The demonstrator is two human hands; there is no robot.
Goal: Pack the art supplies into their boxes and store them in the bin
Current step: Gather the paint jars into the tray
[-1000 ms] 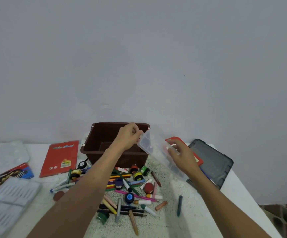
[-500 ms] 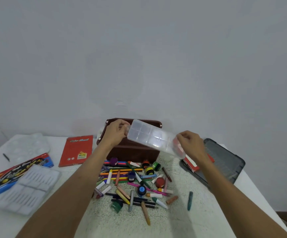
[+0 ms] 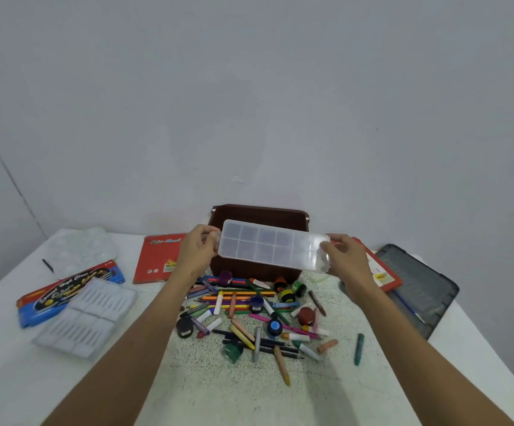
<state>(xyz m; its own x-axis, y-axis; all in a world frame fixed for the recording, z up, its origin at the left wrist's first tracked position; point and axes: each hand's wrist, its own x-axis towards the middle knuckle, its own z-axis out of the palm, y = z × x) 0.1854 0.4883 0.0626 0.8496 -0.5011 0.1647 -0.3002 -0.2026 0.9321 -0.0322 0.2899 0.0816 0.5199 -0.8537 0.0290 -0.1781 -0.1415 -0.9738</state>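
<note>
Left hand (image 3: 197, 253) and right hand (image 3: 346, 259) pinched tray (image 3: 272, 248) ends, grips closed on it, masking bin (image 3: 258, 209). Crayon pile (image 3: 243, 305) beneath; red pad (image 3: 157, 259) left, grey case (image 3: 418, 290) right.

Our left hand (image 3: 199, 253) and right hand (image 3: 346, 259) are bare. Our left forearm (image 3: 145, 327) and right forearm (image 3: 403, 333) are bare too, uncovered to the near edge.

The clear compartment tray (image 3: 274, 244) covered much of the brown bin (image 3: 258, 211), whose inside could not be seen. The right hand (image 3: 348, 259) hid part of a red pad (image 3: 385, 276). Both forearms ran off the bottom edge. The title on the red book (image 3: 157, 259) was too blurred to read.
</note>
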